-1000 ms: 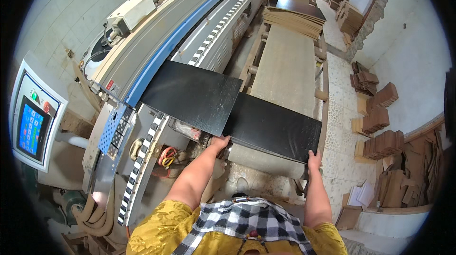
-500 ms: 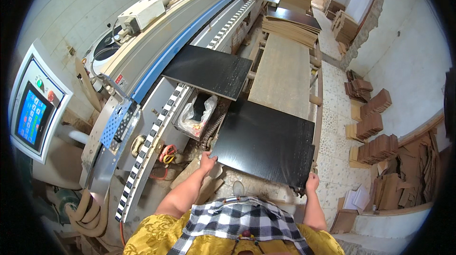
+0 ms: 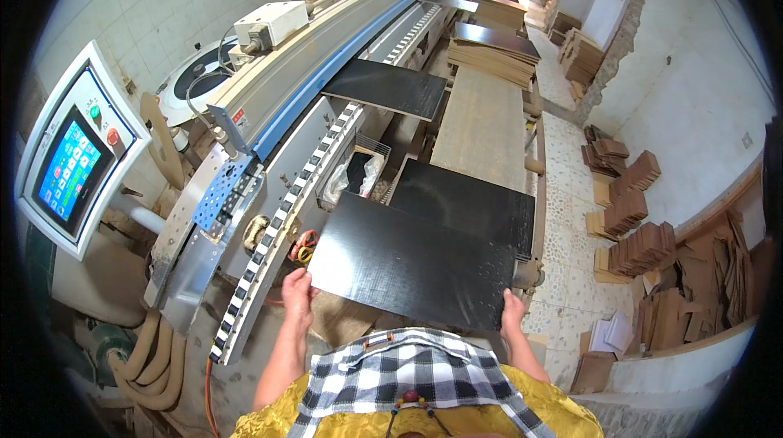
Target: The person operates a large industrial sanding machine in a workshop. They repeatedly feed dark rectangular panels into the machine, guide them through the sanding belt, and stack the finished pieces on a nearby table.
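Beside the long machine (image 3: 371, 34), a person holds a black panel (image 3: 408, 254) level at its near end, left hand (image 3: 298, 291) closed on the left corner, right hand (image 3: 512, 311) gripping the right edge. It sits just right of the striped track (image 3: 281, 230), overlapping a second black panel (image 3: 481, 197) on the roller bench (image 3: 528, 222); whether they touch, I can't tell. I'd call it partway along: one panel (image 3: 387, 86) already lies across the track, this one is in hand, and that second one remains on the bench.
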The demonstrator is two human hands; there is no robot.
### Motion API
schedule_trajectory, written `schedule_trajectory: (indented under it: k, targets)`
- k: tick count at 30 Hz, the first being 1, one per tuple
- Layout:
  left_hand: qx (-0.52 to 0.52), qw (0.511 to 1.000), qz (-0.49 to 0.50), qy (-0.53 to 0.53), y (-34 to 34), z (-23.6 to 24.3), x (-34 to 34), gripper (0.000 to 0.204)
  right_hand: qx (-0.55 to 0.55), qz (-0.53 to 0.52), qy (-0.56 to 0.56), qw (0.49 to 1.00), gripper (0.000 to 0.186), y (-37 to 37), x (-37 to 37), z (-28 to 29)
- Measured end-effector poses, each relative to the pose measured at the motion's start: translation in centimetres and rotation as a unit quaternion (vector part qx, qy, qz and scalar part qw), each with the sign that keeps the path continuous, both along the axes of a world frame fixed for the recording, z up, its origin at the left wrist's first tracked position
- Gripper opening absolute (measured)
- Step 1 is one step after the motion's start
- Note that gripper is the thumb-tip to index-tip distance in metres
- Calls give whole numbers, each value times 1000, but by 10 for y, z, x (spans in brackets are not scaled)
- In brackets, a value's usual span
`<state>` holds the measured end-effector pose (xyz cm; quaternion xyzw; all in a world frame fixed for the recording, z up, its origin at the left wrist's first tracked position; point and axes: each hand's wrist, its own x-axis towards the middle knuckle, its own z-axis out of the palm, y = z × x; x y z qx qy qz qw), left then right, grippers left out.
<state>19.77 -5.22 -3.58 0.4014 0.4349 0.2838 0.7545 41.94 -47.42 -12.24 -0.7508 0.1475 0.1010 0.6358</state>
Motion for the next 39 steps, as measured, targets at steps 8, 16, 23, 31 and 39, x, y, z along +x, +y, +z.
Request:
schedule_trajectory:
  k: [8, 16, 23, 31, 39]
  targets:
    - [-37, 997, 63, -37, 30, -6, -61, 15, 49, 121, -36, 991, 29, 145, -46, 58]
    - [-65, 994, 88, -5, 20, 10, -88, 13, 165, 411, 86, 893, 24, 202, -103, 74]
    - [-71, 993, 95, -1, 11, 2, -116, 19, 207, 605, 131, 757, 33, 232, -122, 79]
    - [-62, 993, 101, 12, 8, 1, -133, 28, 177, 646, 149, 727, 38, 251, -134, 89]
    - [-47, 991, 129, -3, 7, 3, -125, 31, 164, 637, 141, 740, 40, 250, -135, 88]
